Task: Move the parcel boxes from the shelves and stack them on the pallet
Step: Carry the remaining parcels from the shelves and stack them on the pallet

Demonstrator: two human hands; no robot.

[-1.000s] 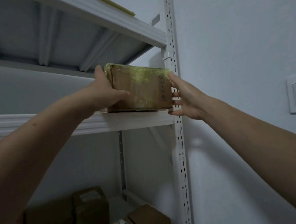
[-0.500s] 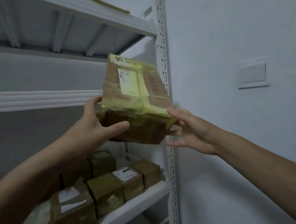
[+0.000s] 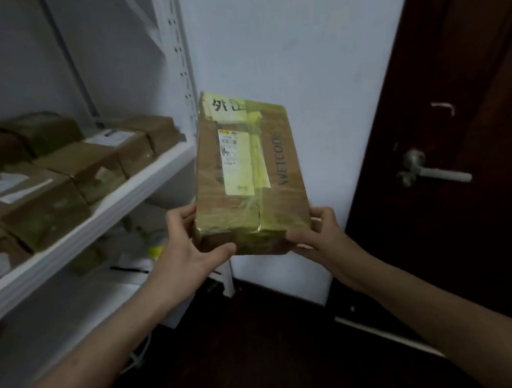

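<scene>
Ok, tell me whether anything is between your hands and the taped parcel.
Nothing is. The left hand and right hand both grip the near end of the taped parcel directly, clear of the shelf. The pallet is out of view, so that path cannot be judged.

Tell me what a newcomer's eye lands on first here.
The yellow-taped parcel box, centre frame, gripped at its near end by the left hand and right hand. To the left, a white shelf carries more brown boxes; at right stands a dark door with a lever handle.
</scene>
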